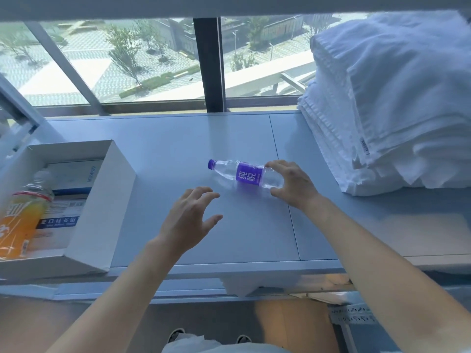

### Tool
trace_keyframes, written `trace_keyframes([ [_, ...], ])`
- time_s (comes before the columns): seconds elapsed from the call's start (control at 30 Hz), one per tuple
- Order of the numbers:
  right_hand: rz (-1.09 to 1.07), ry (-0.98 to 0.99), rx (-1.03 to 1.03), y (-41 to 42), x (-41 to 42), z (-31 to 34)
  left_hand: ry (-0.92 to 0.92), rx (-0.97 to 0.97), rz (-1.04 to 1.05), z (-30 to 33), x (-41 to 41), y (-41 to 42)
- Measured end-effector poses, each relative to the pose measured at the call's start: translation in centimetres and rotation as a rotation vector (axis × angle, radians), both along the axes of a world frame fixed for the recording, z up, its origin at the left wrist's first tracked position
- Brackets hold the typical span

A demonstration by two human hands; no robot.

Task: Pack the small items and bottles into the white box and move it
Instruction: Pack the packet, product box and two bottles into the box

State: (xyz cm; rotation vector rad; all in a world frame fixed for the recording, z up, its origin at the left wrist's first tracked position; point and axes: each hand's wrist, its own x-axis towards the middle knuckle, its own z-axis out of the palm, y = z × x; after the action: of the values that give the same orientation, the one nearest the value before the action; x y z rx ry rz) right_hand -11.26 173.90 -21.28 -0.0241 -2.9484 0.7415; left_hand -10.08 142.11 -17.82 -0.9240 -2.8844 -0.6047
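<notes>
A clear water bottle (pixel 246 173) with a purple cap and purple label lies on its side on the pale bench (pixel 178 149), cap pointing left toward the white box (pixel 107 212). The right hand (pixel 293 184) curls around the bottle's base end, fingers over the top and thumb at the near side. The left hand (pixel 190 220) hovers above the bench just left of the bottle, fingers spread and grasping nothing. The white box sits open at the bench's left edge; inside it an orange drink bottle (pixel 23 215) lies over flat packaged boxes (pixel 68 200). A stack of folded white towels (pixel 382 110) rests on the bench at the right, by the window (pixel 127 59).
</notes>
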Motion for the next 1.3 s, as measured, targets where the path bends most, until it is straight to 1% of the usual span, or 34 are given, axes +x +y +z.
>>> trace_keyframes([
  [0.13,0.064,0.020,-0.015,-0.9,3.8,-0.1,0.011,0.000,-0.052,-0.1,0.3,1.4],
  [0.27,0.083,0.021,-0.026,-1.4,7.5,-0.1,0.021,-0.010,-0.072,-0.5,0.4,2.7],
  [0.43,0.109,0.044,-0.059,-2.1,10.8,-0.3,-0.033,-0.034,-0.135,-2.0,1.1,3.9],
  [0.53,0.094,0.050,-0.060,-2.3,11.9,-0.4,-0.070,-0.008,-0.158,-2.7,1.8,4.4],
  [0.6,0.093,0.049,-0.053,-2.4,12.4,-0.5,-0.064,0.010,-0.163,-2.9,2.0,4.5],
  [1.0,0.144,0.112,0.023,-4.3,12.8,0.7,-0.021,0.063,-0.171,-2.4,2.5,2.1],
  [1.3,0.252,0.217,0.047,-9.4,7.9,6.0,0.113,0.114,-0.024,2.8,1.5,-3.8],
])
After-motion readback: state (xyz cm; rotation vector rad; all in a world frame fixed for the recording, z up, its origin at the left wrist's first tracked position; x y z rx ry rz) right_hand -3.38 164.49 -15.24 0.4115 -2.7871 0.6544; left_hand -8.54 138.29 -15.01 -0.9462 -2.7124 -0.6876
